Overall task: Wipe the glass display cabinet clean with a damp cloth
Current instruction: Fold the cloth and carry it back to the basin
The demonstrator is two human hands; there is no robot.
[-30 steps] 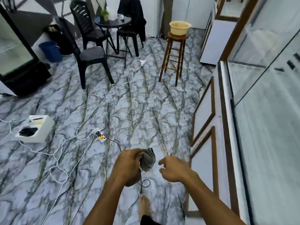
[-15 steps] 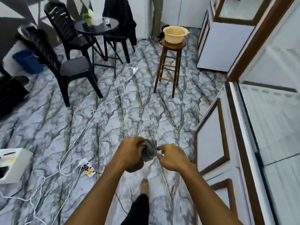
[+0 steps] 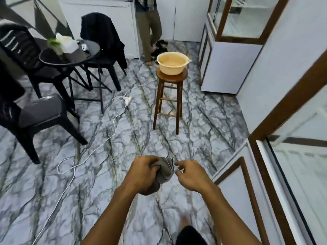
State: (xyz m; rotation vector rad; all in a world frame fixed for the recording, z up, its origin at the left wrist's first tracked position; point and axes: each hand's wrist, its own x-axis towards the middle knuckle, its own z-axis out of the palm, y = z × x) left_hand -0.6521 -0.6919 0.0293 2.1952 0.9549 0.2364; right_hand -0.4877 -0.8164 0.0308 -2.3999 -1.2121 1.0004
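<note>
One cloth [image 3: 165, 169], two hands: your left hand [image 3: 144, 174] clenches it (bunched); your right hand [image 3: 192, 175], fingers loosely curled, holds nothing.

Left hand [image 3: 144, 171] grips a bunched grey cloth [image 3: 164, 171]; right hand [image 3: 192, 175] just beside it, fingers curled, glass cabinet [image 3: 290, 165] at right

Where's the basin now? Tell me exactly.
In the head view, the yellow basin sits on the wooden stool, upper centre, ahead of both hands, left of the glass display cabinet.
</note>
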